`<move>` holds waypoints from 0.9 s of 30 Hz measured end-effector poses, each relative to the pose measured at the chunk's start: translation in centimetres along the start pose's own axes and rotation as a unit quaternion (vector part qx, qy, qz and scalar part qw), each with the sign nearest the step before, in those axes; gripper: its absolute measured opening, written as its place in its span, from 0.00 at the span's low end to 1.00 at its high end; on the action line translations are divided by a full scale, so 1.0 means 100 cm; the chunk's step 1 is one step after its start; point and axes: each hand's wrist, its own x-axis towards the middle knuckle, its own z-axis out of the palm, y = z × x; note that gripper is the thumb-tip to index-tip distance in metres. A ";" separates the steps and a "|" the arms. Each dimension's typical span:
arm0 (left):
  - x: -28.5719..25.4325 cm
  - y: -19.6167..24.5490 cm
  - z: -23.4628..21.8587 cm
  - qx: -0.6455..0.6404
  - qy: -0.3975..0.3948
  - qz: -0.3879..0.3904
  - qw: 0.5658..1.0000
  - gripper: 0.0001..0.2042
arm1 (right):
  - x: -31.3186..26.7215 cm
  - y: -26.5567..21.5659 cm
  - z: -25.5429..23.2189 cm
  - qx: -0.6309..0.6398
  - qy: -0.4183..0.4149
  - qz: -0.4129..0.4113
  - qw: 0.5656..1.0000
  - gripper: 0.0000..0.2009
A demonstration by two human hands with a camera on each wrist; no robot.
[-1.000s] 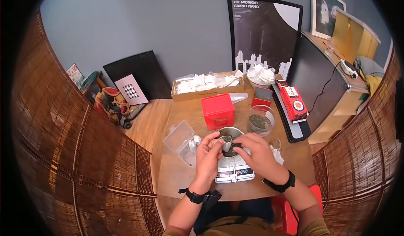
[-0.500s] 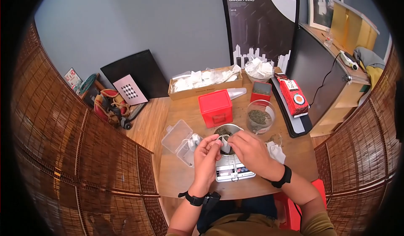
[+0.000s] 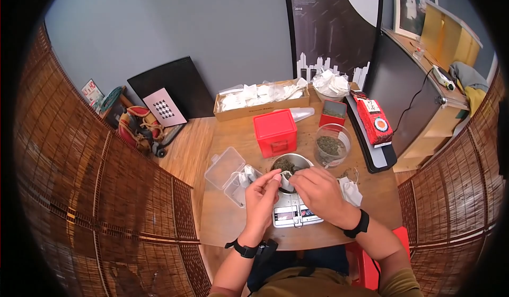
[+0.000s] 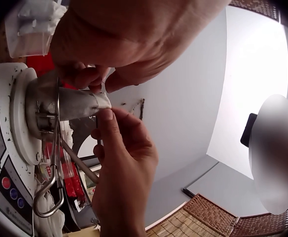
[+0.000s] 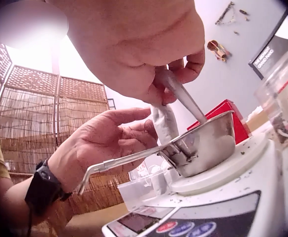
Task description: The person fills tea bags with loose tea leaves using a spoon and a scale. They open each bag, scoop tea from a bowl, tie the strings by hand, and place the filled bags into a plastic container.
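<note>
Both hands meet over a small metal pan point(image 3: 303, 161) of dried tea leaves, which stands on a white kitchen scale point(image 3: 286, 218). My left hand point(image 3: 261, 196) pinches one side of a white tea bag point(image 3: 286, 182) at its upper edge. Thumb and fingers of my right hand point(image 3: 321, 193) pinch the opposite side of that edge, plain in the left wrist view. The bag point(image 5: 164, 123) hangs beside the pan's rim in the right wrist view. From the right fingers a grey rod-like tool point(image 5: 186, 96) slants down into the pan; its lower end is hidden.
Left of the scale, an opened clear plastic box point(image 3: 225, 172) holds filled tea bags. A red lidded canister point(image 3: 275, 133), a clear tub point(image 3: 332, 162) of leaves and a small red tin point(image 3: 332, 120) stand behind. White bags point(image 3: 350, 191) lie at right; a carton point(image 3: 254, 112) holds more.
My right hand has moved left onto the tea bag, and its fingers have come together on the bag's edge. The left hand keeps its pinch. The head view has shifted slightly.
</note>
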 end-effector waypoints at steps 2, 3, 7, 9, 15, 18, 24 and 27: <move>0.002 -0.003 -0.001 0.007 -0.002 0.006 1.000 0.12 | 0.000 0.001 0.000 -0.002 0.002 -0.010 1.000 0.10; 0.004 -0.006 -0.003 0.020 -0.004 0.008 1.000 0.11 | -0.001 0.002 0.000 -0.003 0.005 -0.019 1.000 0.10; 0.005 -0.012 -0.005 0.050 0.002 0.044 0.998 0.10 | -0.003 0.003 -0.001 0.008 0.004 0.004 1.000 0.08; 0.005 -0.011 -0.001 0.065 0.004 0.083 0.994 0.09 | -0.004 0.002 -0.002 0.026 0.030 0.043 0.998 0.07; 0.003 -0.009 0.003 0.083 0.006 0.137 0.987 0.09 | -0.011 0.008 0.000 0.086 0.022 0.123 0.988 0.08; 0.002 -0.008 0.006 0.076 0.011 0.137 0.988 0.10 | -0.011 0.011 -0.002 0.079 0.008 0.116 0.990 0.10; 0.003 -0.008 0.003 0.090 -0.010 0.115 0.989 0.11 | -0.005 -0.001 -0.011 0.184 -0.045 0.172 0.967 0.16; 0.003 -0.006 0.009 0.103 -0.009 0.147 0.984 0.10 | -0.003 -0.003 -0.007 0.215 -0.039 0.191 0.957 0.18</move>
